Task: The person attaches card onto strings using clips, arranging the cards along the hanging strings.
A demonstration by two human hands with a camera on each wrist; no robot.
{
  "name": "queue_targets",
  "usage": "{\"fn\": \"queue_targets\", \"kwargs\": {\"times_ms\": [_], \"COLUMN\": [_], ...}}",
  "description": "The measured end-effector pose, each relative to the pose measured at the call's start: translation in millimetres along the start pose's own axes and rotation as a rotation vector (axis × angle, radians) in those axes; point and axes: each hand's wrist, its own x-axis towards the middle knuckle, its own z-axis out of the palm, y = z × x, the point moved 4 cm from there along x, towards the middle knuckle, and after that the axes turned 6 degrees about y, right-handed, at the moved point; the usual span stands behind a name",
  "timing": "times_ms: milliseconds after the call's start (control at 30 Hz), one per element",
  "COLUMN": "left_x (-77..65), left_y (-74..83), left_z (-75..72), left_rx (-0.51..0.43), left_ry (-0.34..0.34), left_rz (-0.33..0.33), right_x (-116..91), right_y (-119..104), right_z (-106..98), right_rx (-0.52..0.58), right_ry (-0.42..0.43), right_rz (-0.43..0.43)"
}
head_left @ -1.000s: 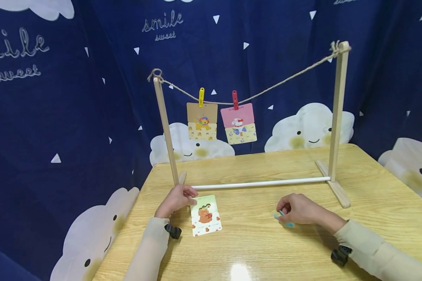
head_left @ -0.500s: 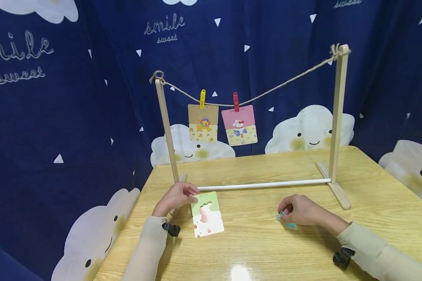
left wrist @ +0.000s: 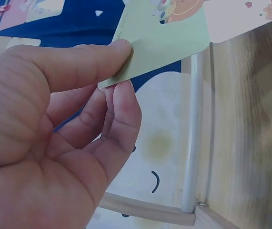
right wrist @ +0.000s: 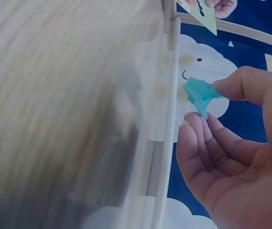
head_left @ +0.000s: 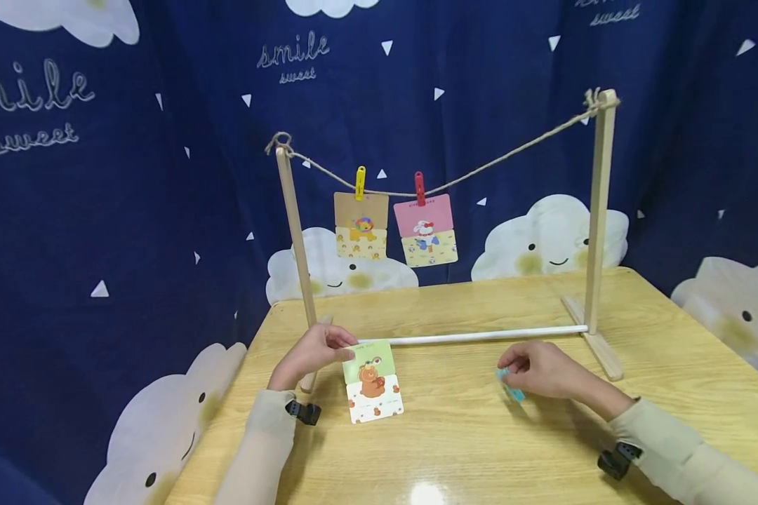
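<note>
My left hand pinches a green and white bear card by its upper left corner, thumb on the printed face and fingers behind. In the left wrist view that card stands clear of the wooden table. Between thumb and fingertips of my right hand is a turquoise clothespin; the right wrist view shows the clothespin held by its handle ends. Ahead, a lion card hangs on a twine line from a yellow clothespin, beside a pink rabbit card on a red clothespin.
Two wooden posts, the left post and the taller right post, carry the twine. A white rod joins them low over the wooden table. A dark blue cloud-print curtain hangs behind.
My left hand has raised the bear card slightly off the table and tilted it. My right hand has lifted the turquoise clothespin and turned it between its fingertips.
</note>
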Motion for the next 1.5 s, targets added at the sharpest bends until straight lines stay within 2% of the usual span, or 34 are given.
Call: {"fn": "queue_targets", "kwargs": {"times_ms": [167,567,867,1100,1500], "left_x": [-1.8,1.4,5.0,8.0,21.7], "left_y": [2.5,19.5,32.2,50.6,83.5], "left_z": [-0.2,0.8,0.8,1.2,17.3], "left_rx": [-0.027,-0.055,-0.072,-0.043,-0.078], "left_ry": [0.000,-0.008,0.000,0.062,0.090], "left_rz": [0.005,0.008,0.016,0.052,0.100], "right_x": [1,0,0,3,8], "right_y": [-1,-7,-13,-19,-33], "right_z": [-6,-31,-45,-52,-62], "right_rx": [0.045,0.055,0.068,0.077,0.079], "right_ry": [0.003,0.058,0.079,0.104,0.166], "right_rz": [0.017,0.081,0.074,0.054,0.037]}}
